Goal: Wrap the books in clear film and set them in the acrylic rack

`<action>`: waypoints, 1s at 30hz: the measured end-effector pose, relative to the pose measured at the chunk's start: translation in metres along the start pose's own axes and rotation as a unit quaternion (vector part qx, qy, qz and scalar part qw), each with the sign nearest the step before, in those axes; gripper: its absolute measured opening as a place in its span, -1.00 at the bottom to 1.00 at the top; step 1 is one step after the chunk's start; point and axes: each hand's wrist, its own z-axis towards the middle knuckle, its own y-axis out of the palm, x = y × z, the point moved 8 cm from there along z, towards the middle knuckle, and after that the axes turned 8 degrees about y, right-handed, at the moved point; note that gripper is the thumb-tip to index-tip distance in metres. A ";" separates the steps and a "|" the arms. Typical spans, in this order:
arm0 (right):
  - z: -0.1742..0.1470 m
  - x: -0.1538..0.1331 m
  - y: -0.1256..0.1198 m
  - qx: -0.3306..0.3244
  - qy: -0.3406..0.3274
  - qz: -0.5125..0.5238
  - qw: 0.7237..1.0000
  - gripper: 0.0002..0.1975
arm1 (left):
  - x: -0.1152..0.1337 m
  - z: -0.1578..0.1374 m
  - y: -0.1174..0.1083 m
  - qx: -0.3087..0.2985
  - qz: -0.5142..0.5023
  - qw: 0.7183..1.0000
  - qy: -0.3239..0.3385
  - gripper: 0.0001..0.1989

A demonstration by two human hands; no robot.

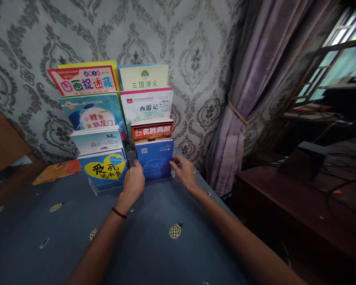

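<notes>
A blue book (154, 160) stands upright at the front of the right-hand row of books. My left hand (134, 180), with a dark band on its wrist, grips the book's left edge with fingers bent. At its right edge my right hand (182, 171) pinches with thumb and fingers. Behind it rise a red-and-black book (153, 130), a white book (148, 106) and a cream book (145, 79). Beside my left hand, the left-hand row has a blue book with a yellow heart (105, 168) in front, then a pale blue book (97, 141), a teal book (91, 111) and a red-bordered book (83, 81).
The rows stand on a dark blue cloth (154, 245) with pineapple prints, against a patterned wall (192, 71). An orange booklet (57, 172) lies flat at left. A tied purple curtain (240, 103) and a dark red table (273, 194) with cables are at right.
</notes>
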 end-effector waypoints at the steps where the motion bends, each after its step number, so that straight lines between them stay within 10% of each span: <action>1: 0.000 0.000 0.000 0.000 -0.001 0.001 1.000 -0.86 | 0.000 0.000 0.000 0.001 0.000 1.000 0.001 -0.67; 30: -0.003 -0.001 0.000 0.013 -0.010 -0.014 1.000 -0.87 | -0.003 -0.005 0.002 -0.020 0.012 1.000 0.001 -0.68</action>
